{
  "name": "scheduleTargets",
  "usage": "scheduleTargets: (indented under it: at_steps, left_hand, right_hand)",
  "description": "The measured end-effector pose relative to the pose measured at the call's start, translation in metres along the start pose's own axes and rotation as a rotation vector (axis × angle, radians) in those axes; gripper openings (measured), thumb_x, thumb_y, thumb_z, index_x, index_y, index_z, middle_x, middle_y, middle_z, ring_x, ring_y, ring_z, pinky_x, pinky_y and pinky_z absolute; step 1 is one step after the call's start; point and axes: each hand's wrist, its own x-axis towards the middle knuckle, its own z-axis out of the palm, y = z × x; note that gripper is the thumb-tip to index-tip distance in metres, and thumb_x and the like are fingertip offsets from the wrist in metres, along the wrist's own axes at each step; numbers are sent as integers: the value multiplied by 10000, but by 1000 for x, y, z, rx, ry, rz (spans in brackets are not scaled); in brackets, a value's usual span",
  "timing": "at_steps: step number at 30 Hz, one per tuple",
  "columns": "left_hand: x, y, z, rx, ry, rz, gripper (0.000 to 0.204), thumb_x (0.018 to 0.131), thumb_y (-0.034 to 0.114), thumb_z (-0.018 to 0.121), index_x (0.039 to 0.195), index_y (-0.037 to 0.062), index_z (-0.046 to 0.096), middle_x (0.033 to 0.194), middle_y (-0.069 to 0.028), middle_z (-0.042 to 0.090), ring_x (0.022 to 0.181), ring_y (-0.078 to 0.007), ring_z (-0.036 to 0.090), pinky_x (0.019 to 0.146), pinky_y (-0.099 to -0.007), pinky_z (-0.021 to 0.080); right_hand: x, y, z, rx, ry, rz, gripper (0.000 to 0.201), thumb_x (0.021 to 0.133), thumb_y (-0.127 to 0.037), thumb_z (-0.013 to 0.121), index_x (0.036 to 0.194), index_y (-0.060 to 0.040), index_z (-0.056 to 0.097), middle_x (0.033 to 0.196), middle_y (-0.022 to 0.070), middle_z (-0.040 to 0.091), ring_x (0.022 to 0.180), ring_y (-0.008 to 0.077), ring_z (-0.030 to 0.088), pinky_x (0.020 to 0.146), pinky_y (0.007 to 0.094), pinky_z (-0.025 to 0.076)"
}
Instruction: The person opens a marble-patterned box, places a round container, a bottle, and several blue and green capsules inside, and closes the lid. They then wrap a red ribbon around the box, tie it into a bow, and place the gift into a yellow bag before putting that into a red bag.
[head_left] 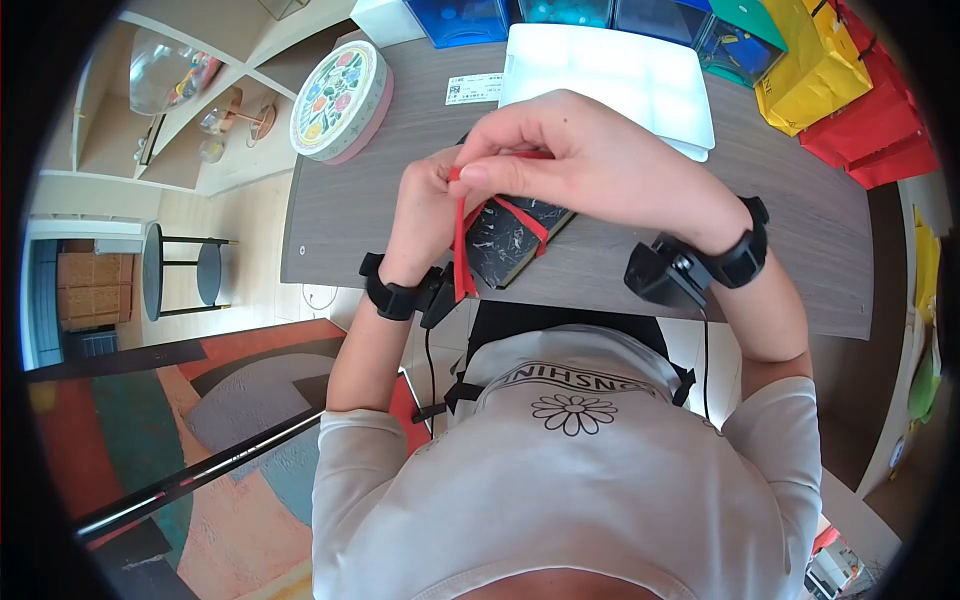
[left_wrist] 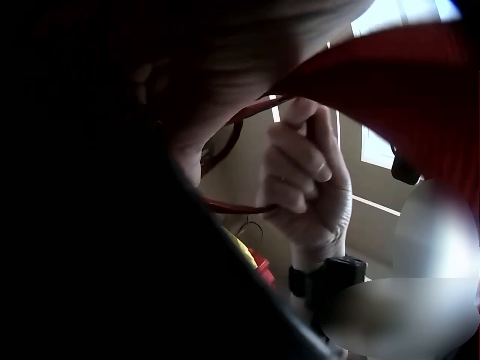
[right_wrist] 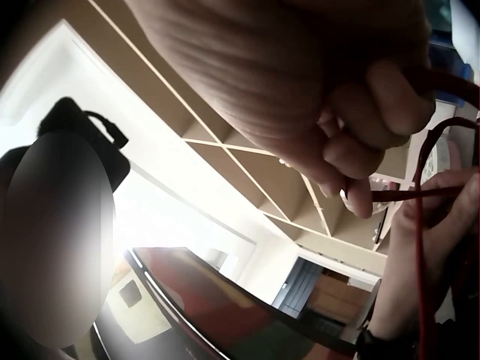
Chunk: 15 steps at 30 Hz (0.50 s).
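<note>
A length of red ribbon (head_left: pixel 461 250) runs between my two raised hands, with a tail hanging down on the left. My right hand (head_left: pixel 600 165) pinches it with curled fingers; the left wrist view shows the same hand (left_wrist: pixel 307 176) with ribbon strands at its fingers. My left hand (head_left: pixel 425 205) grips the ribbon close beside, its fingertips partly hidden in the head view. Below the hands, a black marbled book (head_left: pixel 500 250) lies near the table's front edge, with red ribbon across its cover. Ribbon loops (right_wrist: pixel 431 139) show between the hands in the right wrist view.
A round floral tin (head_left: pixel 335 100) stands at the table's back left. A white compartment tray (head_left: pixel 610 80) and a printed slip (head_left: pixel 473 89) lie at the back, before blue bins (head_left: pixel 460 22). Yellow (head_left: pixel 815 70) and red bags (head_left: pixel 870 125) stand at the right.
</note>
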Motion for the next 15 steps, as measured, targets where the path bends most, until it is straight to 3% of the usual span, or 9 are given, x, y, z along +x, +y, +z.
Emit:
scheduleTargets:
  at_steps: [3,5,7,8,9,10,11,13,15]
  left_hand:
    - [-8,13,0,-227,16,60,158,877,34,677,1018,-36,698,892,-36,708,804,-66,614,695,-242,508]
    - [-14,29,8,-333,69,97,181,866,21,693,1040,-30,698,917,-34,716,817,-54,620,701,-233,514]
    - [-16,50,15,-348,137,85,212,854,11,714,1063,-20,700,943,-27,724,827,-42,623,705,-221,517]
    - [-17,45,12,-333,102,130,209,855,15,719,1061,-18,704,943,-23,724,823,-40,623,701,-219,515]
    - [-12,36,4,-277,51,41,185,869,39,724,1046,-16,712,930,-23,726,812,-39,624,699,-218,515]
    - [-8,27,-4,-215,-6,-46,165,884,62,729,1031,-13,720,916,-22,728,802,-38,624,696,-218,516]
    - [-3,18,-12,-150,-67,-127,152,898,85,733,1016,-11,728,903,-22,730,792,-37,624,693,-217,516]
    - [7,3,-12,-240,-79,-161,143,921,108,724,999,-12,731,872,-45,734,760,-59,633,705,-212,519]
    - [9,3,-18,-276,-124,-177,143,928,101,716,1016,-11,724,885,-69,743,774,-89,667,724,-227,536]
  right_hand:
    - [-5,-28,10,29,22,-120,256,934,-227,608,941,3,721,824,127,717,778,212,693,716,316,521]
    - [-8,-33,17,-97,-156,-184,195,942,-223,685,1017,-46,717,903,62,703,795,203,661,746,315,523]
    - [1,-20,32,-329,-28,-707,249,952,-255,613,862,-38,695,755,97,635,782,275,631,723,380,510]
    - [-1,-19,27,-423,-94,-673,224,936,-266,649,899,-51,703,828,77,634,823,280,612,740,374,505]
    - [-1,-19,22,-515,-161,-638,214,920,-277,685,937,-65,710,902,56,633,865,285,593,757,369,501]
    - [2,-9,20,-370,-60,-545,208,917,-262,675,922,-55,685,851,72,596,860,290,571,758,376,488]
    - [6,5,18,-361,126,-366,332,975,-330,564,880,-30,671,964,139,640,803,338,635,762,419,505]
    - [10,26,7,-592,343,-168,274,937,-296,626,908,-29,683,1020,148,637,833,346,644,755,421,512]
    - [10,47,7,-581,303,-126,221,905,-250,663,923,-32,691,988,144,647,851,342,652,756,423,513]
